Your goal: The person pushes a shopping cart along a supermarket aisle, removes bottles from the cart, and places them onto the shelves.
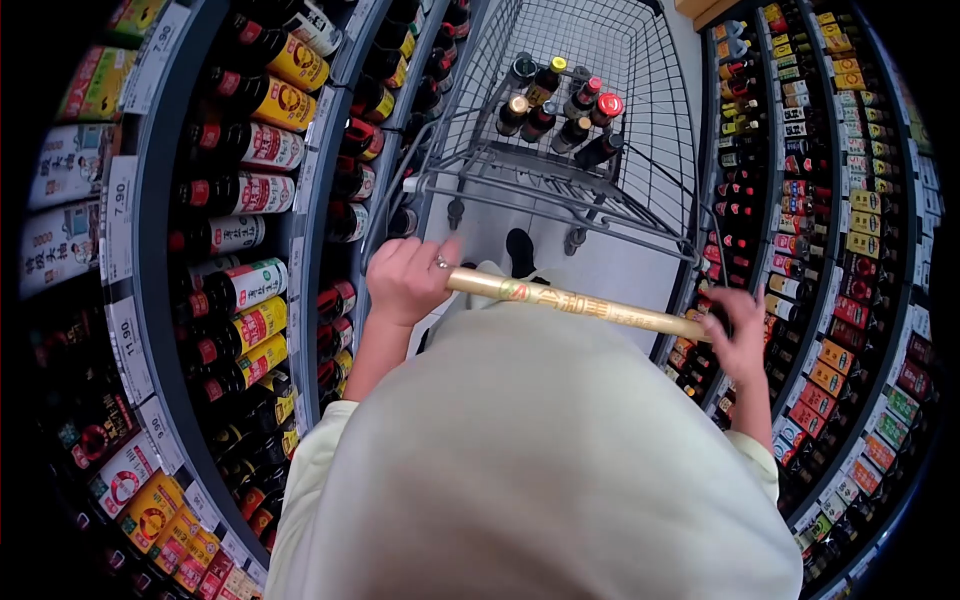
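Note:
My left hand [408,278], with a ring on one finger, is wrapped round the left end of a shopping cart's golden handle [580,304]. At the handle's right end, my right hand [737,333] is slightly blurred, its fingers apart; whether it touches the bar I cannot tell. Ahead is the grey wire shopping cart [560,205]. Several dark bottles stand upright in its basket, among them one with a yellow cap [546,80] and one with a red lid [606,108].
Shelves of sauce bottles [265,145] with price labels [122,215] line the left side closely. On the right, more shelves [830,210] hold bottles and boxed goods. A black shoe [520,252] shows on the pale floor [625,275] beneath the cart.

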The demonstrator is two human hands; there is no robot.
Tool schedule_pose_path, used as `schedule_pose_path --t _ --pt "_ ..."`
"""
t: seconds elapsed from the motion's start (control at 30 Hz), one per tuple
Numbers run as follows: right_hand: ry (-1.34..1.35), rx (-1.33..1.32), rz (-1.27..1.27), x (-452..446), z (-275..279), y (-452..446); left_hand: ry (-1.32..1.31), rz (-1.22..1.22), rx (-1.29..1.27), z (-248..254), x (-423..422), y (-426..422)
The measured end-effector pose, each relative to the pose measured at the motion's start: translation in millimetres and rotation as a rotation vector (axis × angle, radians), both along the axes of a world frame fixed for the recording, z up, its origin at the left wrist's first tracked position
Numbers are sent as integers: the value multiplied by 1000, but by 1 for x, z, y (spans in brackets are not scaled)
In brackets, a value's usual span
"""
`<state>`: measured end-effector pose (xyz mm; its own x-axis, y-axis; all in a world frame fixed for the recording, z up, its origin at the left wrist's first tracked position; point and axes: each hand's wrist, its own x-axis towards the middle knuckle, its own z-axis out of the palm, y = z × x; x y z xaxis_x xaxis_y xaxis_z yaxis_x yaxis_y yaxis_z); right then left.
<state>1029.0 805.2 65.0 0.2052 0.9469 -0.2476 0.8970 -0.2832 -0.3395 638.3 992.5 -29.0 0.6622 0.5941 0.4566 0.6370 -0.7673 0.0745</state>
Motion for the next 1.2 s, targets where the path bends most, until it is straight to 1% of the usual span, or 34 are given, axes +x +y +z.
schedule_pose_path --t 0.07,0.1,0.13,0.17,0.2,0.23,0.27,0.3,0.33,0.37,0.4,0.43,0.5,0.57,0.6,0.63,0.67,0.73,0.77,0.9,0.93,1.0,1.03,1.13,1.17,1.2 --pt "6 165 -38 6 5 35 -27 2 10 -2 -1 -1" --pt "68 239 -50 5 4 57 -29 11 27 -5 0 -2" --pt "169 260 -84 4 -3 78 -31 11 30 -5 0 -2" --pt "331 225 -177 -3 -11 100 -25 6 14 -5 0 -2" --pt "401 184 -116 -8 -21 123 -17 4 -4 -5 -1 -3" --pt "500 89 -107 -13 -41 141 -11 12 -6 -4 -1 -3" --pt "537 -60 -45 -22 -49 163 -12 9 -14 -3 -1 -3" --pt "636 -91 26 -21 -84 177 -15 7 -22 -2 0 -3" --pt "572 -169 85 -23 -107 196 -13 21 -30 -2 0 -3" --pt "541 -279 80 -25 -133 215 0 24 -37 -1 0 -4" --pt "581 -296 55 -20 -174 230 14 28 -45 0 0 -4" --pt "530 -378 -19 -25 -197 251 20 50 -53 -1 0 -4" --pt "328 -295 83 -25 -253 283 9 49 -29 -1 0 -3" --pt "94 -295 163 -28 -295 311 28 71 -32 1 -1 -3" --pt "-6 -290 183 -33 -303 320 36 69 -27 0 -1 -3" --pt "-23 -311 173 -37 -311 326 8 65 -34 -3 -1 -3" --pt "-19 -313 187 -39 -318 335 13 79 -37 -5 -2 -2" --pt "19 -340 34 -46 -328 343 24 83 -29 -4 -2 -3" --pt "20 -345 40 -48 -333 346 18 84 -37 -3 -1 -2" --pt "31 -225 -99 -51 -353 359 10 89 -43 -5 0 0" --pt "33 -226 -92 -52 -356 359 14 96 -44 -5 1 1" --pt "118 -118 -219 -54 -358 354 36 101 -66 0 3 3" --pt "118 -81 -259 -56 -359 352 37 100 -64 -2 3 2" --pt "119 -40 -252 -55 -360 348 15 103 -86 -6 1 4" --pt "113 30 -225 -53 -363 346 23 90 -78 -5 1 6" --pt "107 34 -218 -50 -359 348 32 82 -73 -4 2 6"
